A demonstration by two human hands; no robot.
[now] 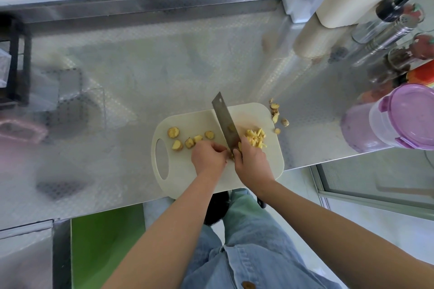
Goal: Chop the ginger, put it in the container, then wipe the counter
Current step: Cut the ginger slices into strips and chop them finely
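Observation:
A cream cutting board lies on the steel counter near its front edge. Several round ginger slices sit on the board's left half. A pile of chopped yellow ginger strips lies right of the blade. My right hand grips the handle of a cleaver, whose blade stands on the board. My left hand presses down a ginger piece against the blade's left side; the piece itself is mostly hidden under my fingers.
Ginger peel scraps lie on the counter off the board's right corner. A clear container with a purple lid stands at the right edge. Bottles and spice jars crowd the back right. A black rack stands far left.

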